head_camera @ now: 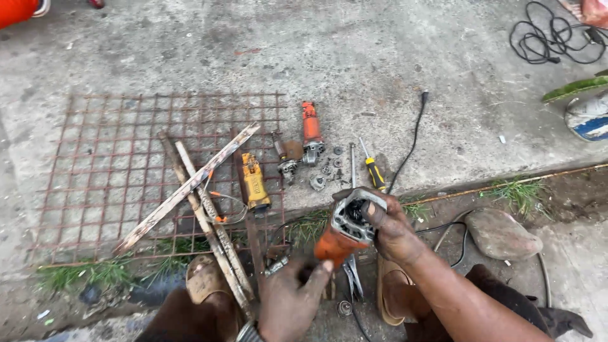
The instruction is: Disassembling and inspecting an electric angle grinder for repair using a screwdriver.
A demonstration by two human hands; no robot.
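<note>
Both my hands hold an orange angle-grinder body [339,237] with a grey gear head, tilted up toward the right. My left hand [291,297] grips its orange rear end from below. My right hand [392,231] wraps the grey head, fingers over its open front. On the concrete beyond lie a second orange grinder body [311,130], a yellow tool housing [256,183], a rotor [283,157], small metal parts [320,180] and a yellow-handled screwdriver [373,170].
A rusty wire mesh [114,171] lies at left with metal bars [190,187] crossed on it. A black cord [411,142] runs back; coiled cable [557,38] sits far right. A stone [500,233] lies right of my hands. My sandalled feet [206,278] are below.
</note>
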